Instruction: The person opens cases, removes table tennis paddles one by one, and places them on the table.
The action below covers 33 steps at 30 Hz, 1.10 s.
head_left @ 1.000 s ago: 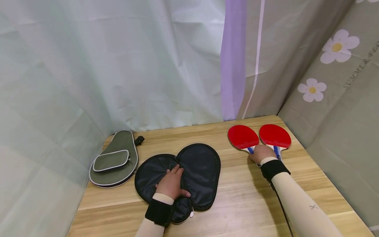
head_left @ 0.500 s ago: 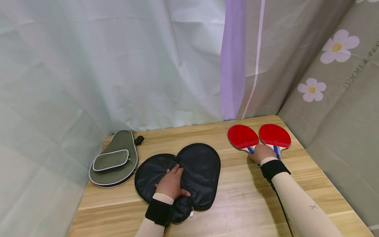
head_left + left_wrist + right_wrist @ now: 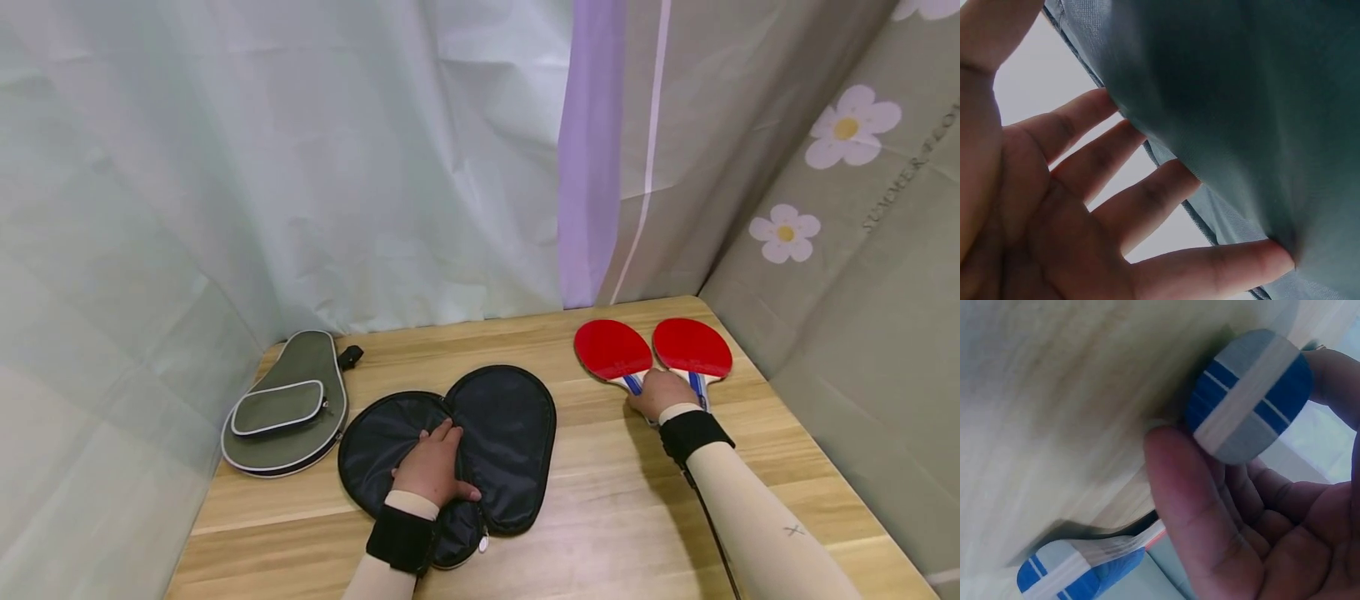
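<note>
A black table tennis paddle case (image 3: 506, 442) lies unfolded on the table, its two rounded halves side by side and a zipper pull at the front. My left hand (image 3: 429, 471) rests on it with fingers spread. In the left wrist view, the fingertips (image 3: 1269, 256) press into the dark fabric. Over at the right, my right hand (image 3: 660, 393) grips the handle of a red table tennis paddle (image 3: 612, 348). Fingers and thumb are round the blue, grey and wood-striped handle (image 3: 1247, 397) in the right wrist view. Just right of it lies a second red paddle (image 3: 692, 346).
At the left stands a grey-green paddle case (image 3: 296, 446) with white piping, a front pocket and a black strap (image 3: 350, 357). Behind the wooden table (image 3: 592, 533) hang pale curtains (image 3: 360, 167). A flowered grey curtain (image 3: 847, 275) borders the right edge.
The head view has shifted very slightly. Both hands, the cases and the paddles keep their places relative to one another.
</note>
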Available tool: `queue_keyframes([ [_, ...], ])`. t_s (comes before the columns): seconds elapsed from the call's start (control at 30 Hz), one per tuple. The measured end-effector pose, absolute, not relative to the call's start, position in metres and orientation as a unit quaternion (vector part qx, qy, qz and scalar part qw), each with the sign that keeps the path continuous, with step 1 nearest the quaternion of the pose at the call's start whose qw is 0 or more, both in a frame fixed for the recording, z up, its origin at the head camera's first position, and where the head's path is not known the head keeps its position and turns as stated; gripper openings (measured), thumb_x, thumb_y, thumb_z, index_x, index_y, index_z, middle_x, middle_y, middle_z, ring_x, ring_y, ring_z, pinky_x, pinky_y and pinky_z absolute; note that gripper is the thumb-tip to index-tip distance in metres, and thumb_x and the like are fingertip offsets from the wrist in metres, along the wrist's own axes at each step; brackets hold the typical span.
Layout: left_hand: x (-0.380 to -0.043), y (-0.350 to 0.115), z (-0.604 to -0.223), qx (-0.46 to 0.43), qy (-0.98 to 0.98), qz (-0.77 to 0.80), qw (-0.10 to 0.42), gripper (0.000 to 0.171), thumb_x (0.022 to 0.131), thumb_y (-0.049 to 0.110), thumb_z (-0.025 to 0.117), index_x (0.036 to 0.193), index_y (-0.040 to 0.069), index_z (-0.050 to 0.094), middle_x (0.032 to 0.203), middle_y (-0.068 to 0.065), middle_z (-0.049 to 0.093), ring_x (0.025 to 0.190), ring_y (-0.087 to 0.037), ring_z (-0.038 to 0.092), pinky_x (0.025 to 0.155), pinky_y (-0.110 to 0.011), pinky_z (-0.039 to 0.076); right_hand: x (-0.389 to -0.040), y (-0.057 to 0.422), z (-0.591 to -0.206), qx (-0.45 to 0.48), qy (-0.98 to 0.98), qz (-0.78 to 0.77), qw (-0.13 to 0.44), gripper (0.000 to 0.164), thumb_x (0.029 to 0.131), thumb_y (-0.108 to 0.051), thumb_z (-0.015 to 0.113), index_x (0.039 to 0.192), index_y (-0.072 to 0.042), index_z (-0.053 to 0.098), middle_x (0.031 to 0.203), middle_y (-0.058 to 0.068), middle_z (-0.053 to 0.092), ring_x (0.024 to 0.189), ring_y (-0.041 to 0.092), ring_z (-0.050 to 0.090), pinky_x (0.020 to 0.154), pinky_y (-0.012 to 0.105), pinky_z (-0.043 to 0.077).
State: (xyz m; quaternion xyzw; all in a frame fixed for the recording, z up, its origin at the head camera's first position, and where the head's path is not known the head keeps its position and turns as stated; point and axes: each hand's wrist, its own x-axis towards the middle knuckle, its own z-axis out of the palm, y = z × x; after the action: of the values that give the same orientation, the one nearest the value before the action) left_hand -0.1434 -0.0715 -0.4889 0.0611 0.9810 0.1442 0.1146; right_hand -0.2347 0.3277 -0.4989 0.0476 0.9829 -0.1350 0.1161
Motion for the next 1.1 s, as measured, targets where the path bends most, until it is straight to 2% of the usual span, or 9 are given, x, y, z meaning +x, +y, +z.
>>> queue_keyframes([
  [0.17, -0.143, -0.073, -0.489, 0.06, 0.981, 0.141, 0.114, 0.105, 0.06, 0.048, 0.097, 0.149, 0.014, 0.052, 0.163, -0.011, 0.042, 0.144, -0.053, 0.043, 0.076, -0.088, 0.043, -0.231, 0.325, -0.496, 0.06, 0.984, -0.127, 0.111, 0.048, 0.086, -0.032, 0.07, 0.109, 0.007, 0.055, 0.08, 0.016, 0.065, 0.072, 0.031, 0.061, 0.061, 0.042, 0.051],
  [0.23, -0.143, -0.073, -0.489, 0.059, 0.982, 0.141, 0.114, 0.105, 0.06, 0.048, 0.097, 0.149, 0.014, 0.052, 0.164, -0.011, 0.042, 0.145, -0.052, 0.042, 0.077, -0.088, 0.043, -0.229, 0.321, -0.493, 0.063, 0.986, -0.122, 0.098, 0.053, 0.086, -0.034, 0.071, 0.115, 0.007, 0.053, 0.083, 0.018, 0.066, 0.073, 0.033, 0.063, 0.061, 0.045, 0.053],
  [0.43, -0.142, -0.072, -0.489, 0.059, 0.982, 0.142, 0.113, 0.104, 0.061, 0.049, 0.096, 0.149, 0.015, 0.052, 0.164, -0.01, 0.042, 0.145, -0.051, 0.043, 0.077, -0.087, 0.043, -0.219, 0.297, -0.478, 0.027, 0.991, -0.121, 0.044, 0.048, 0.086, -0.036, 0.071, 0.112, 0.001, 0.055, 0.1, 0.025, 0.067, 0.088, 0.04, 0.069, 0.066, 0.052, 0.057],
  [0.6, -0.143, -0.073, -0.489, 0.061, 0.983, 0.139, 0.106, 0.104, 0.06, 0.049, 0.097, 0.148, 0.015, 0.053, 0.163, -0.01, 0.044, 0.144, -0.051, 0.045, 0.076, -0.087, 0.044, -0.206, 0.262, -0.469, -0.014, 0.99, -0.138, 0.038, 0.055, 0.086, -0.037, 0.071, 0.127, -0.001, 0.06, 0.119, 0.024, 0.067, 0.101, 0.042, 0.07, 0.074, 0.06, 0.06],
  [0.73, -0.143, -0.073, -0.49, 0.06, 0.984, 0.135, 0.097, 0.104, 0.059, 0.049, 0.097, 0.147, 0.015, 0.055, 0.162, -0.01, 0.045, 0.143, -0.051, 0.046, 0.075, -0.087, 0.044, -0.196, 0.234, -0.471, -0.048, 0.99, -0.133, 0.014, 0.061, 0.084, -0.039, 0.076, 0.131, -0.004, 0.062, 0.127, 0.021, 0.068, 0.107, 0.04, 0.07, 0.082, 0.058, 0.061],
  [0.87, -0.143, -0.072, -0.491, 0.056, 0.984, 0.134, 0.102, 0.104, 0.059, 0.05, 0.097, 0.148, 0.016, 0.054, 0.162, -0.01, 0.044, 0.144, -0.05, 0.045, 0.078, -0.087, 0.043, -0.184, 0.209, -0.477, -0.071, 0.99, -0.125, 0.001, 0.066, 0.082, -0.042, 0.081, 0.134, -0.006, 0.062, 0.132, 0.02, 0.066, 0.113, 0.04, 0.068, 0.087, 0.056, 0.06],
  [1.1, -0.142, -0.071, -0.489, 0.055, 0.984, 0.132, 0.107, 0.104, 0.059, 0.049, 0.097, 0.147, 0.015, 0.054, 0.162, -0.01, 0.044, 0.144, -0.05, 0.044, 0.078, -0.087, 0.043, -0.168, 0.172, -0.482, -0.098, 0.987, -0.13, 0.013, 0.07, 0.082, -0.044, 0.081, 0.139, -0.01, 0.061, 0.147, 0.017, 0.058, 0.131, 0.04, 0.058, 0.1, 0.06, 0.054],
])
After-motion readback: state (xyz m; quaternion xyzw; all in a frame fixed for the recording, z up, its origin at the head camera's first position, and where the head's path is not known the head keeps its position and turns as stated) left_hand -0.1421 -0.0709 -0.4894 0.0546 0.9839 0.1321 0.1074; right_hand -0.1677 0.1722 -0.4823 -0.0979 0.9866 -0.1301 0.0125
